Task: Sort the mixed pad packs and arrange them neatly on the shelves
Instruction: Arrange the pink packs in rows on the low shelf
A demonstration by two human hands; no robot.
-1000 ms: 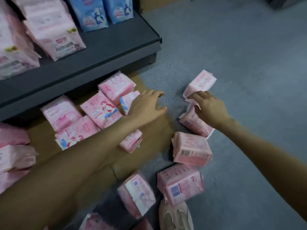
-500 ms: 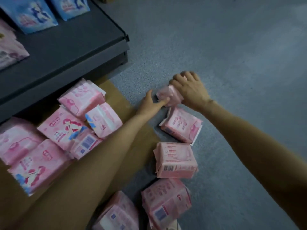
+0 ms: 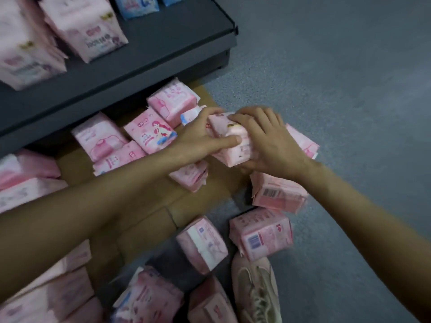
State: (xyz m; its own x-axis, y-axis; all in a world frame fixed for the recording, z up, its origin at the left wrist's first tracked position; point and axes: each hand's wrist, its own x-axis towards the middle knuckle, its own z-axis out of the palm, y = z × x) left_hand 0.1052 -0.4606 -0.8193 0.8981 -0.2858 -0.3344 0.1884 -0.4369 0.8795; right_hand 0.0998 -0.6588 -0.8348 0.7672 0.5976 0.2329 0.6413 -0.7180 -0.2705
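Note:
Both hands hold one pink pad pack [image 3: 233,145] just above the floor. My left hand [image 3: 200,138] grips its left side with the thumb pressed on its front. My right hand [image 3: 268,141] covers its top and right side. Several more pink packs lie loose around it: one with a cartoon girl [image 3: 150,134], one near the shelf base [image 3: 173,101], one with a barcode [image 3: 277,194] below my right wrist, and another [image 3: 261,234] nearer me. On the dark shelf [image 3: 144,59] stand pale pink packs [image 3: 86,26] and blue packs [image 3: 137,4].
Flattened brown cardboard [image 3: 149,220] lies on the grey floor [image 3: 338,78] under some packs. A pink shoe [image 3: 256,287] shows at the bottom. More pink packs [image 3: 28,183] sit at the left edge and at the bottom left [image 3: 144,297].
My right hand picked a pink pack off the floor at the right and brought it left. My left hand came over and took hold of it too. The view has shifted.

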